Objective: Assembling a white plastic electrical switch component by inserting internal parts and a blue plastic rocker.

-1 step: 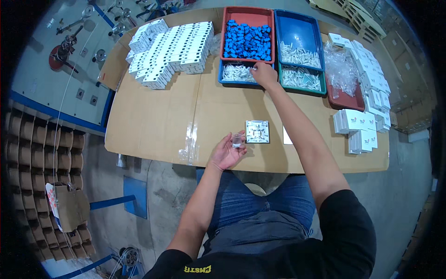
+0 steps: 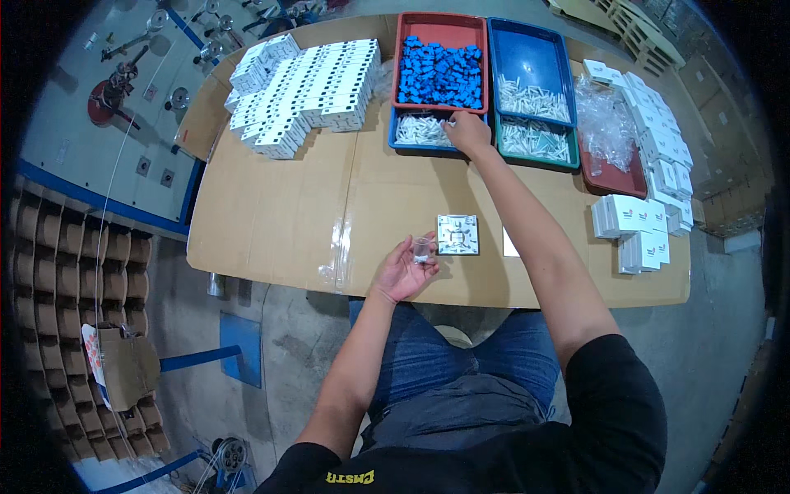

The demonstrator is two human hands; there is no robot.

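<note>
My left hand is palm up near the front edge of the table, its fingers curled round a small clear plastic bag with something white at its bottom. Just right of it, a square white and silver plate with fittings lies flat. My right hand reaches far across, over the right end of a blue tray of small white plastic pieces. Its fingers are pinched together; whatever is between them is too small to make out.
Behind stands a red tray of blue pieces. Right of it are a blue tray and a green tray holding white pieces, then a red tray with clear bags. White boxes stand in rows at left; white packs pile up at right.
</note>
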